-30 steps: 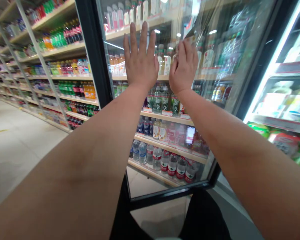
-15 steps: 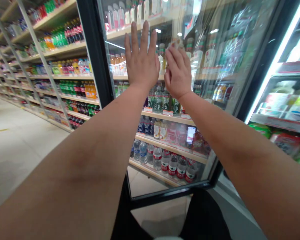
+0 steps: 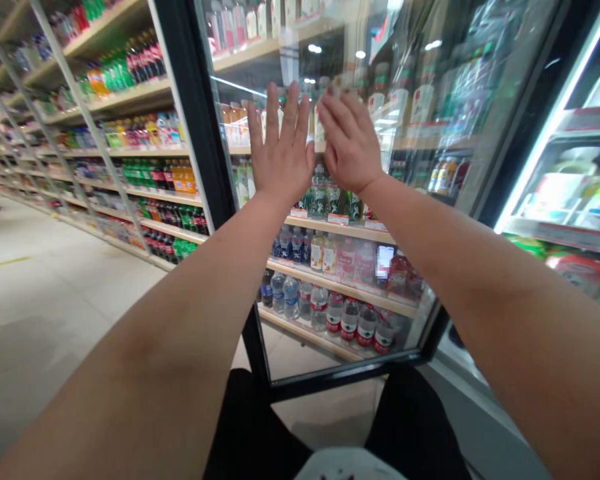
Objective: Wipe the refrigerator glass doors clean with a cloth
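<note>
My left hand (image 3: 281, 150) lies flat on the glass door (image 3: 300, 357) of a drinks cooler, its fingers spread and nothing in it. Close on its right, my right hand (image 3: 351, 137) presses a crumpled, pale cloth (image 3: 341, 84) to the same pane. Only the upper edge of the cloth shows past the fingers. The door has a black frame (image 3: 345, 381) and stands swung out from the cooler. Through the pane I see rows of bottles, among them water bottles with red labels (image 3: 350, 320) low down.
Long shelves of bottled drinks (image 3: 150, 173) run away on the left beside a pale tiled floor (image 3: 55, 300). At right, the lit cooler shelf (image 3: 565, 233) holds more packs. My dark-clothed knees (image 3: 410, 413) are just below the door; a pale object (image 3: 350, 463) sits between them.
Both hands have moved lower on the glass. The right hand with its cloth has also shifted slightly left, nearer the left hand. The pale object between my knees shows more.
</note>
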`<state>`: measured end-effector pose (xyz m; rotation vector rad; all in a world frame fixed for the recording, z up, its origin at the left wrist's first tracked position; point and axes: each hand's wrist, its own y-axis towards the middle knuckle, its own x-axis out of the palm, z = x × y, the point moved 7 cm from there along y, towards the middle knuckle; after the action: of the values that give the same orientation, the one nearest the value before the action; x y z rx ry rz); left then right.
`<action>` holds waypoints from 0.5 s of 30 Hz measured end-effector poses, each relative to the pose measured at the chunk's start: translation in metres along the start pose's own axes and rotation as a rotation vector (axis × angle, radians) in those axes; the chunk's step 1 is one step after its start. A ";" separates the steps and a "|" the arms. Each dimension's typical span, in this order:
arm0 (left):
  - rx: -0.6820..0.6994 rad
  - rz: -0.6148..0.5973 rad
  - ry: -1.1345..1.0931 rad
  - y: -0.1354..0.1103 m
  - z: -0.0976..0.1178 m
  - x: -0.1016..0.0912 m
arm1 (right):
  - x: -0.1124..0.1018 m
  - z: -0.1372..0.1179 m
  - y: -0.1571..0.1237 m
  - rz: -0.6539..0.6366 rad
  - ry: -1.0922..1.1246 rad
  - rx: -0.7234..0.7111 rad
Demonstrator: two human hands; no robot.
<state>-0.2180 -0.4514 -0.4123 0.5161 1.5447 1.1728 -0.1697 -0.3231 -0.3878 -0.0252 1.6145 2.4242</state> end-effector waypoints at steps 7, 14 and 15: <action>0.042 0.110 -0.002 0.000 0.002 -0.002 | -0.008 0.027 0.008 0.163 -0.102 0.513; 0.005 0.012 -0.060 0.000 -0.007 0.005 | -0.001 -0.009 0.065 -0.167 0.040 0.003; 0.014 0.004 -0.101 -0.001 -0.006 0.006 | -0.003 -0.005 0.074 -0.170 -0.002 0.061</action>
<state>-0.2251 -0.4497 -0.4161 0.5791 1.4665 1.1228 -0.1824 -0.3551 -0.3224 -0.1439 1.6141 2.2460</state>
